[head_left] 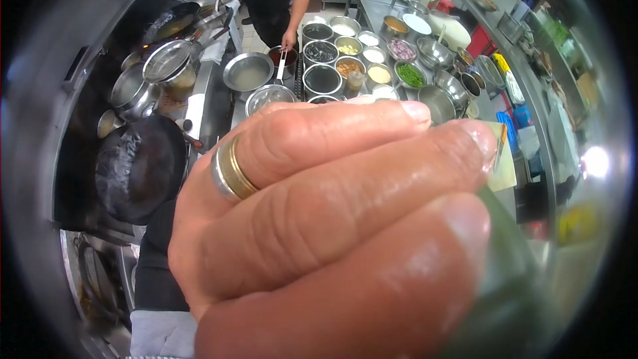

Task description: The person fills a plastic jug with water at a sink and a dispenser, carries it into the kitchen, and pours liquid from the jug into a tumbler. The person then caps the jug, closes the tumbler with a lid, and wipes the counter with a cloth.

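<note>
My left hand [332, 226] fills the lower middle of the view, very close to the camera. Its fingers are bent and pressed together, nails toward the right, with two bands, one silver and one gold [232, 173], on one finger. They wrap against a smooth, blurred green object [515, 286], mostly hidden behind the fingers and too near to make out. My right hand is out of view.
Woks and pots, including a dark wok [141, 169], stand on the stove at left. Several ingredient tubs, such as chopped greens [410, 74], fill the counter ahead. Another person [266, 0] in a black apron holds a ladle [282, 66] and a pan handle.
</note>
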